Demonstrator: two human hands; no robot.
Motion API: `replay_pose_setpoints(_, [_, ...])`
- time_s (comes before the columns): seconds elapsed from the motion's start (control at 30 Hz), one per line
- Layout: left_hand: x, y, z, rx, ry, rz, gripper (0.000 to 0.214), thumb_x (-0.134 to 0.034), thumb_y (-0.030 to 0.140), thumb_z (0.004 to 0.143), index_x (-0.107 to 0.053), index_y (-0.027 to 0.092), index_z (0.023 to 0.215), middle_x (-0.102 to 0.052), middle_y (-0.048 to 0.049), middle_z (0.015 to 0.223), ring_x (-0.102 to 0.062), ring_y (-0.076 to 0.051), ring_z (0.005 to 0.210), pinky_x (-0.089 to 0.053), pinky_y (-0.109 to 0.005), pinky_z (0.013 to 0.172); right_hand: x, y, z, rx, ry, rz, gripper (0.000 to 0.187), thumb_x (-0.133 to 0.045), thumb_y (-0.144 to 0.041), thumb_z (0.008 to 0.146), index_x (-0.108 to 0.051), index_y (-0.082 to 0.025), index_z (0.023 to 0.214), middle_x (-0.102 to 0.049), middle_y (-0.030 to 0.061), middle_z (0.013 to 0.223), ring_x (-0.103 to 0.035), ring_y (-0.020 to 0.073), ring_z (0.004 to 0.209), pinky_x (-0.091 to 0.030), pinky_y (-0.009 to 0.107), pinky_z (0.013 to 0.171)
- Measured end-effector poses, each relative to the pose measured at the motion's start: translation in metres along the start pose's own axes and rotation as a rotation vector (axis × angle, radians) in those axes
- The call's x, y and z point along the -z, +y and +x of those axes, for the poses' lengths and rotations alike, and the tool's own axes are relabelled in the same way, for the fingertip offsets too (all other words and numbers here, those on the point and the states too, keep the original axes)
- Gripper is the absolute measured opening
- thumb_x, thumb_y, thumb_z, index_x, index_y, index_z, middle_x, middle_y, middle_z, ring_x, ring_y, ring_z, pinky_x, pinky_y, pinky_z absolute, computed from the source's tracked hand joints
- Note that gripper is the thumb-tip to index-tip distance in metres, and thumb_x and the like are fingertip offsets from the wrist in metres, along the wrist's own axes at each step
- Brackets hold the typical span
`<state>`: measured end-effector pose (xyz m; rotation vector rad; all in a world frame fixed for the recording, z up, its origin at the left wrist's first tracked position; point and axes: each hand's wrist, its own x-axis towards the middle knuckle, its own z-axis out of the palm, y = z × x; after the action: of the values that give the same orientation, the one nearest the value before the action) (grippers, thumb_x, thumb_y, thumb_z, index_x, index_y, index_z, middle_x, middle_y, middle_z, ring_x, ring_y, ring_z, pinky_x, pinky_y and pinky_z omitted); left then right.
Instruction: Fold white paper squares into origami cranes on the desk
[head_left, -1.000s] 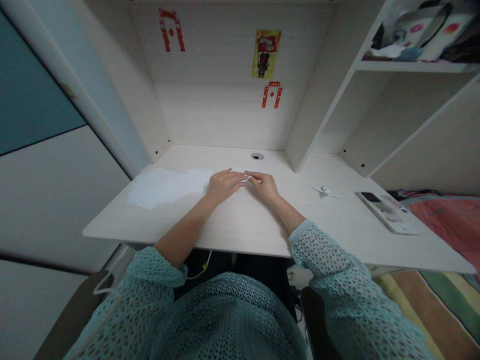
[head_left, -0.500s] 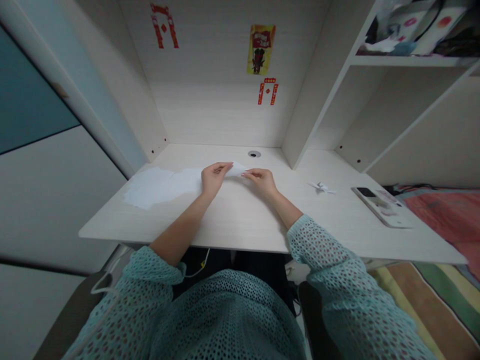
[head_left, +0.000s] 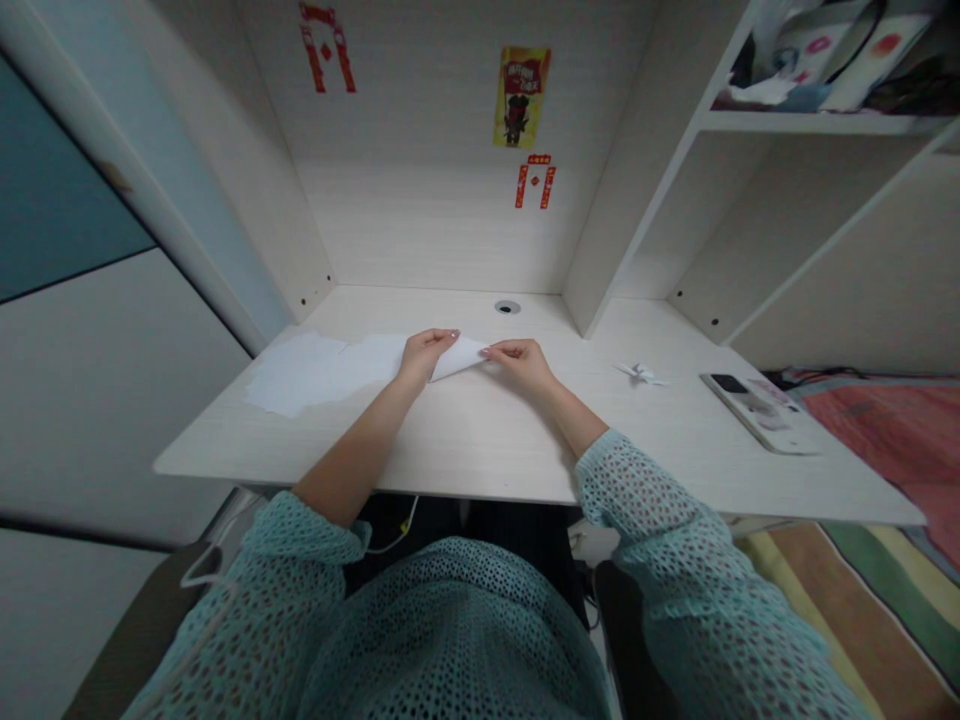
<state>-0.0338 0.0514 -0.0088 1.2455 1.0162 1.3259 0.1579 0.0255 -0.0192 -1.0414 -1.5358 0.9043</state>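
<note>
Over a pale, faintly wood-grained desk [head_left: 495, 450], contact hard to tell, holding a smooth, white, tapering sheet of paper [head_left: 461, 358], pinched at upper left by the left hand [head_left: 424, 358] and at its right tip by the right hand [head_left: 523, 362]. Probably mid-shaping; calls, by judgement, for steady tension and matched edges before any crease. To the left, thin, flat white paper sheets [head_left: 292, 375]; to the right, a small, spiky white paper piece [head_left: 640, 375] near a flat, rectangular white phone [head_left: 765, 415].

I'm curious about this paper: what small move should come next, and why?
Probably press the held paper flat on the desk: the left hand grips its left side, the right hand pinches its right end, and bare desk lies in front.
</note>
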Motion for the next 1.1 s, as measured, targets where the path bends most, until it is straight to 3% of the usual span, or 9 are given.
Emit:
replay_pose_setpoints(0.3, [-0.001, 0.001, -0.003, 0.070, 0.010, -0.060, 0.039, -0.078, 0.039, 0.054, -0.071, 0.015, 0.082, -0.070, -0.0081, 0.087, -0.060, -0.018, 0.078, -0.045, -0.030, 0.073, 0.001, 0.006, 0.003, 0.013, 0.031, 0.035, 0.033, -0.071, -0.046, 0.064, -0.073, -0.017, 0.079, -0.072, 0.0078, 0.078, -0.062, 0.0167, 0.067, -0.046, 0.028, 0.062])
replay_pose_setpoints(0.5, [0.000, 0.000, 0.000, -0.035, 0.073, 0.004, 0.036, -0.075, 0.042, 0.057, -0.072, 0.016, 0.082, -0.070, -0.0081, 0.091, -0.061, -0.019, 0.085, -0.045, -0.030, 0.080, 0.009, 0.001, 0.002, 0.189, 0.039, -0.189, 0.023, -0.070, -0.044, 0.067, -0.074, -0.023, 0.075, -0.067, 0.0077, 0.110, -0.060, 0.0223, 0.101, -0.044, 0.035, 0.088])
replay_pose_setpoints(0.57, [-0.001, 0.001, 0.000, -0.058, 0.091, 0.017, 0.035, -0.075, 0.042, 0.058, -0.071, 0.016, 0.081, -0.070, -0.0083, 0.093, -0.061, -0.019, 0.088, -0.044, -0.030, 0.082, 0.009, 0.002, 0.003, 0.170, 0.043, -0.209, 0.025, -0.069, -0.046, 0.069, -0.074, -0.023, 0.077, -0.069, 0.0071, 0.105, -0.061, 0.0221, 0.096, -0.045, 0.034, 0.083])
replay_pose_setpoints(0.7, [0.002, 0.002, 0.004, -0.103, 0.193, 0.034, 0.033, -0.070, 0.045, 0.064, -0.068, 0.016, 0.081, -0.069, -0.0077, 0.097, -0.060, -0.018, 0.093, -0.044, -0.030, 0.084, 0.008, 0.013, 0.008, 0.024, 0.088, -0.155, 0.038, -0.067, -0.053, 0.067, -0.073, -0.017, 0.075, -0.069, 0.0042, 0.069, -0.059, 0.0163, 0.062, -0.042, 0.027, 0.057])
replay_pose_setpoints(0.8, [0.005, 0.002, 0.007, -0.134, 0.273, 0.035, 0.034, -0.066, 0.047, 0.068, -0.066, 0.017, 0.084, -0.068, -0.0079, 0.100, -0.060, -0.017, 0.096, -0.043, -0.030, 0.085, 0.010, 0.018, 0.011, -0.028, 0.150, -0.054, 0.041, -0.065, -0.056, 0.065, -0.070, -0.015, 0.071, -0.065, 0.0021, 0.062, -0.054, 0.0134, 0.056, -0.041, 0.025, 0.054])
replay_pose_setpoints(0.97, [-0.001, -0.001, 0.002, -0.083, -0.002, 0.143, 0.045, -0.060, 0.057, 0.070, -0.066, 0.016, 0.087, -0.070, -0.0083, 0.086, -0.064, -0.019, 0.080, -0.046, -0.029, 0.073, 0.012, 0.016, 0.013, -0.083, 0.221, 0.086, 0.043, -0.067, -0.057, 0.062, -0.069, -0.016, 0.073, -0.063, 0.0019, 0.059, -0.053, 0.0119, 0.051, -0.044, 0.025, 0.051])
replay_pose_setpoints(1.1, [-0.003, -0.001, -0.003, -0.025, -0.036, 0.245, 0.043, -0.072, 0.050, 0.060, -0.067, 0.016, 0.086, -0.067, -0.0050, 0.063, -0.061, -0.016, 0.056, -0.040, -0.024, 0.051, 0.012, 0.012, 0.013, -0.065, 0.236, 0.077, 0.044, -0.066, -0.056, 0.064, -0.069, -0.015, 0.079, -0.064, 0.0022, 0.058, -0.053, 0.0118, 0.050, -0.045, 0.026, 0.051])
